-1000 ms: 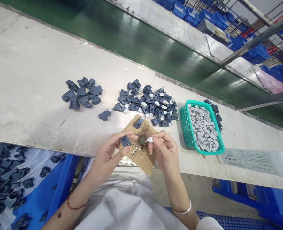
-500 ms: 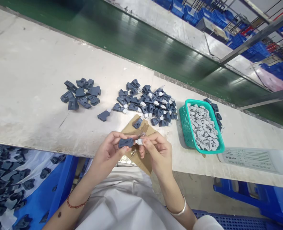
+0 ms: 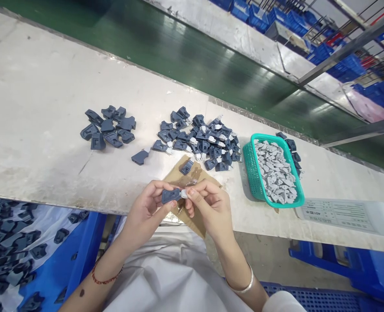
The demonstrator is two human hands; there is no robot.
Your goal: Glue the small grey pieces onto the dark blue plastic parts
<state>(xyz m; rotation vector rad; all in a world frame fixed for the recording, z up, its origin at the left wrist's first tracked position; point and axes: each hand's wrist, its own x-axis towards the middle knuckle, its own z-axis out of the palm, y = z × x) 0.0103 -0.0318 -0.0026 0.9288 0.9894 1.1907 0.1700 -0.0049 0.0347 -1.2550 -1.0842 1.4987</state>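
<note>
Between thumb and fingers, my left hand (image 3: 151, 203) grips a dark blue-grey moulded plastic piece (image 3: 170, 196). My right hand (image 3: 208, 201) pinches a small light-grey plastic piece (image 3: 183, 194), whose end meets the dark piece's right end. Whether it sits inside the dark piece I cannot tell. Under both hands lies a brown cardboard sheet (image 3: 195, 221) with a glossy patch, and one dark piece with a pale tip (image 3: 187, 166) rests on its upper part. Just beyond is a pile of dark pieces (image 3: 200, 138), many with pale tips.
A green basket (image 3: 248, 173) of small grey pieces stands right of the pile. Dark pieces (image 3: 107, 126) without pale tips lie at left. A white labelled container (image 3: 383, 219) lies at right. Below left is a blue bin (image 3: 53, 264) of dark pieces. A green conveyor belt (image 3: 179, 56) runs behind.
My right hand has moved slightly left, bringing the light-grey piece up against the dark piece; the gap between them has closed. My left hand keeps its hold.
</note>
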